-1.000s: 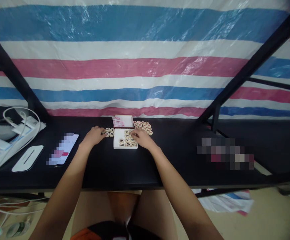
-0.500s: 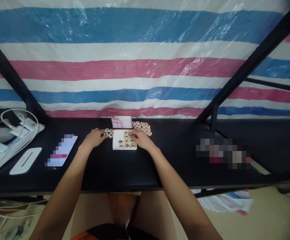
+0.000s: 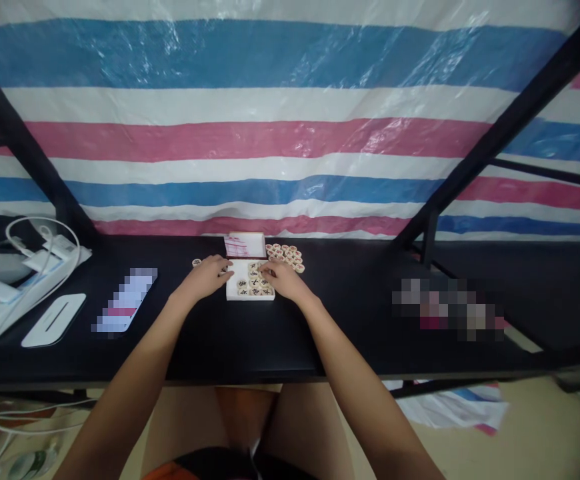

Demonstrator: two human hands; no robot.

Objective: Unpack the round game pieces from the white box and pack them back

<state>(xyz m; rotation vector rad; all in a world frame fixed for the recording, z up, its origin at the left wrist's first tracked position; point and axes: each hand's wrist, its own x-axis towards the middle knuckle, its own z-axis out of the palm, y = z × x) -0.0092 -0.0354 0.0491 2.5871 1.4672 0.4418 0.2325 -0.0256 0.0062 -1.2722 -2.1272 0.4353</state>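
Observation:
A small white box (image 3: 235,289) sits open on the black table, with round Chinese chess pieces (image 3: 255,283) bearing black characters lying flat in its right and front part. My left hand (image 3: 207,277) is at the box's left wall, thumb and fingers pinched around a Chinese chess piece (image 3: 225,270), mostly covered by the fingers. One more piece (image 3: 197,262) shows behind that hand. At the box's right side my right hand (image 3: 283,278) has its fingers curled over the edge by the pieces; what they hold, if anything, is hidden.
Behind the box stands its lid (image 3: 245,245). Red-marked pieces (image 3: 285,254) cluster at the right rear. To the left lie a blurred phone (image 3: 129,300), a white flat device (image 3: 54,321) and a power strip with cables (image 3: 30,273). Slanted black bars (image 3: 470,160) frame the table.
My left hand has moved right from the loose black-marked pieces to the box's left wall, a piece now in its fingers. My right hand has stayed at the box's right side.

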